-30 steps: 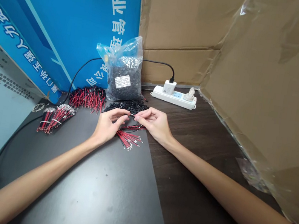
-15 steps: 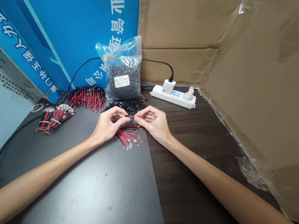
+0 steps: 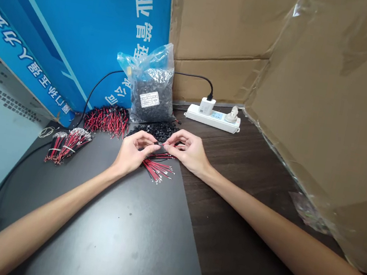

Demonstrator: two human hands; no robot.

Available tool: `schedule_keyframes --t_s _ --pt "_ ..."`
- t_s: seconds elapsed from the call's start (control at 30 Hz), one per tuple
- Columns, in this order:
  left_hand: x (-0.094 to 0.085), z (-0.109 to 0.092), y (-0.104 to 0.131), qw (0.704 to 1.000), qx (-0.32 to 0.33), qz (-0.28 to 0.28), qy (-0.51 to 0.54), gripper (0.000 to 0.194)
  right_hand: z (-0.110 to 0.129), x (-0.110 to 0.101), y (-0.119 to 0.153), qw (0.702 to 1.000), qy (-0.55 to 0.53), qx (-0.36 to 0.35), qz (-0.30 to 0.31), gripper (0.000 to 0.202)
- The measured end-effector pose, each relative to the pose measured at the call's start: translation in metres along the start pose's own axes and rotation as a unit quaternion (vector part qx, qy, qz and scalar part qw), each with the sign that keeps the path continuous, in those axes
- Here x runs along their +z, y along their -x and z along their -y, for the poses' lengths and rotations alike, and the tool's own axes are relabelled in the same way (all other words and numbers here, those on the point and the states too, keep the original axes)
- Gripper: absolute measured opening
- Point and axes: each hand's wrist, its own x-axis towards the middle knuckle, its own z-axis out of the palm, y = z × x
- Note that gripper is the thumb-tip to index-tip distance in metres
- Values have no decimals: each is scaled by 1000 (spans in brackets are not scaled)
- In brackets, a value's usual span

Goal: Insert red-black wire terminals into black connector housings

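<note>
Reference point: clock directions are taken from where the fingertips nearly meet, twelve pointing away from the person.
Left hand: thumb and fingers of the left hand (image 3: pixel 133 150) are curled and closed at the tips; a small black piece (image 3: pixel 157 143) is pinched there, presumably by fingertip because of its size.
Right hand: a red wire (image 3: pixel 179 145) is gripped between thumb and forefinger of the right hand (image 3: pixel 191 152), the other fingers being loosely bent; the end appears to be held short for control.
Held parts: wire end and piece are brought tip to tip, seemingly so that they can be lined up; whether they touch cannot be told.
Loose wires: at six o'clock, the loose wires (image 3: pixel 157 170) are fanned out, probably for easy picking.
Black pile: at twelve, the black pile (image 3: pixel 155 129) is spread within reach, in front of the bag (image 3: pixel 154 92).
Wire heap: between nine and ten, the wire heap (image 3: pixel 107 121) is set apart.
Tied bundles: between eight and nine, the tied bundles (image 3: pixel 75 142) are banded, likely against scattering.
Power strip: at two, the power strip (image 3: pixel 212 119) is placed well away from the hands.
</note>
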Motion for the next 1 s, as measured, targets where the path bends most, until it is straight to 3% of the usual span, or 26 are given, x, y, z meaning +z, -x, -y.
schedule_keyframes --t_s 0.67,1.0 --pt "0 -3 2 999 7 -3 -39 24 -3 2 0 1000 -23 -13 5 30" --pt "0 -4 5 996 24 -19 -88 19 -5 2 0 999 -42 12 -2 35"
